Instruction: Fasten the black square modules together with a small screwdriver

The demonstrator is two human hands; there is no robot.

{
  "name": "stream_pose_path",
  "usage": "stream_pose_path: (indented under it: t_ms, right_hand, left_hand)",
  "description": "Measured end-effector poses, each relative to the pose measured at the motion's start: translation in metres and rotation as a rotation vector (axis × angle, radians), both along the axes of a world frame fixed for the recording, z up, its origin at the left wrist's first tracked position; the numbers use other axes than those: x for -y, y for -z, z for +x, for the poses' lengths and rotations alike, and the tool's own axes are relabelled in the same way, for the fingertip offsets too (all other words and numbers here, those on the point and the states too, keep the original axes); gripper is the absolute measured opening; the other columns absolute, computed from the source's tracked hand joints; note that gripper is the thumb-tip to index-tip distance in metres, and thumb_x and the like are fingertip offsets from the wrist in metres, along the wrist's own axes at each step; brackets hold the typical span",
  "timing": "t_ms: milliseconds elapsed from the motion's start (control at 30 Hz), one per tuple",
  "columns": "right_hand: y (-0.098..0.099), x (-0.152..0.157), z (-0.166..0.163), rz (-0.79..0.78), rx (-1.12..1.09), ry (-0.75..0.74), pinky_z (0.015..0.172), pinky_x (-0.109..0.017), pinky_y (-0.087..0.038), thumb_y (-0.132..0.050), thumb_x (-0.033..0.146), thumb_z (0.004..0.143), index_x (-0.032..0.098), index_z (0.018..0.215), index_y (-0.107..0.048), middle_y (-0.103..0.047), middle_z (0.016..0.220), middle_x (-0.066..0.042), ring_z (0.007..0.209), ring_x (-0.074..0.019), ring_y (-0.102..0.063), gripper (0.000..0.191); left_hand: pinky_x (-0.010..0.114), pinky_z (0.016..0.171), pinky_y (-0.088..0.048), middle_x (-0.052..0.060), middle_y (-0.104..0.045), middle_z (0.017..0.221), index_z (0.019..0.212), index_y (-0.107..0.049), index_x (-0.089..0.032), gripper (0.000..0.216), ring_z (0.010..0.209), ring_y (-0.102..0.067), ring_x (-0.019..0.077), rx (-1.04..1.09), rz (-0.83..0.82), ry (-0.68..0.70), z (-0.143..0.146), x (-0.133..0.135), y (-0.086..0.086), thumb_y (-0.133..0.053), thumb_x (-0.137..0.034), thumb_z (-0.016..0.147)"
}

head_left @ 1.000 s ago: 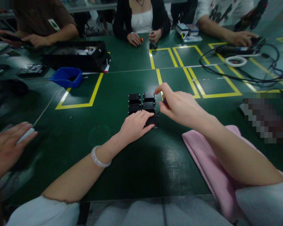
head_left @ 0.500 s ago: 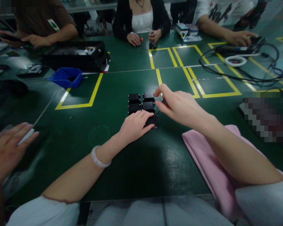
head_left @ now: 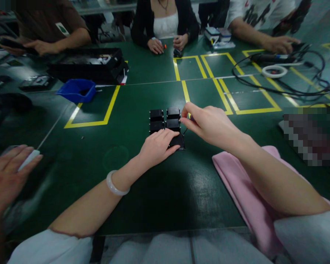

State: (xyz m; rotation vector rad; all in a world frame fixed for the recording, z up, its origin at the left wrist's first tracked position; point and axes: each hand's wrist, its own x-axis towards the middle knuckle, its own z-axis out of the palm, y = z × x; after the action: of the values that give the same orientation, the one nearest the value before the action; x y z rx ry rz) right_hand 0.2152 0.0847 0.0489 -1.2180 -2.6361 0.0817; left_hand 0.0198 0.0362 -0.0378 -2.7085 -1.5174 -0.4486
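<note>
Several small black blocks (head_left: 173, 125) sit in two columns on the green table, with shiny metal dots along their sides. My left hand (head_left: 160, 143) lies over the nearest ones, its fingers and thumb closed around a black block (head_left: 178, 141) at the near right. Just to the right, my right hand (head_left: 199, 119) is closed in a pinch on a thin-shafted screwdriver (head_left: 185, 131). Its shaft slants down to the right side of that block; most of the handle is hidden by my fingers.
A pink cloth (head_left: 232, 172) lies under my right forearm. Ahead on the left are a blue bin (head_left: 77, 90) and black trays (head_left: 85, 68). Coiled cables (head_left: 236, 73) lie at the far right. Another person's hand (head_left: 13, 168) rests on a pale object at left; several people sit opposite.
My right hand has turned slightly, its curled index finger shifting a little to the right, with the screwdriver still at the block. My left hand has stayed put.
</note>
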Motion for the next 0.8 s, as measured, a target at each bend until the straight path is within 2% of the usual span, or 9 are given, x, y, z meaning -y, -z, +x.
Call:
stream_pose_path:
  t_ms: [200,400,600,800]
  right_hand:
    - [0.0009,0.0003,-0.0001,-0.024,-0.05,0.0,0.056,-0.026,-0.027,-0.035,0.03,0.092,0.018,0.12,-0.047,-0.066,0.08,-0.003,0.059,-0.0145,-0.053,0.033]
    - [0.0004,-0.0001,-0.0002,0.004,-0.003,-0.006,0.055,-0.027,-0.024,-0.034,0.039,0.095,0.02,0.106,-0.054,-0.065,0.074,-0.003,0.06,-0.0156,-0.054,0.03]
    - [0.0003,0.0011,-0.0002,-0.01,-0.036,-0.001,0.054,-0.026,-0.025,-0.035,0.031,0.093,0.019,0.116,-0.05,-0.066,0.077,-0.002,0.059,-0.0149,-0.053,0.03]
    - [-0.0014,0.0009,0.0001,0.003,-0.003,-0.001,0.055,-0.027,-0.024,-0.035,0.038,0.095,0.02,0.106,-0.055,-0.065,0.073,-0.002,0.061,-0.0163,-0.054,0.029]
  left_hand:
    - [0.035,0.083,-0.046,0.008,-0.063,0.113,0.121,-0.052,-0.017,0.035,0.101,-0.06,0.0236,0.008,0.001,0.0,0.0001,-0.0003,0.0008,-0.054,-0.038,0.093]
    - [0.036,0.085,-0.046,0.007,-0.063,0.114,0.121,-0.051,-0.017,0.035,0.102,-0.06,0.0236,0.005,-0.008,0.004,-0.0002,-0.0005,0.0005,-0.054,-0.038,0.093]
    - [0.035,0.084,-0.046,0.008,-0.063,0.113,0.121,-0.051,-0.017,0.035,0.102,-0.06,0.0233,0.017,-0.004,0.003,-0.0001,-0.0003,0.0003,-0.054,-0.038,0.093]
    - [0.035,0.083,-0.046,0.008,-0.063,0.113,0.122,-0.051,-0.016,0.036,0.102,-0.06,0.0235,0.004,0.0,0.005,-0.0004,-0.0003,0.0009,-0.053,-0.038,0.094]
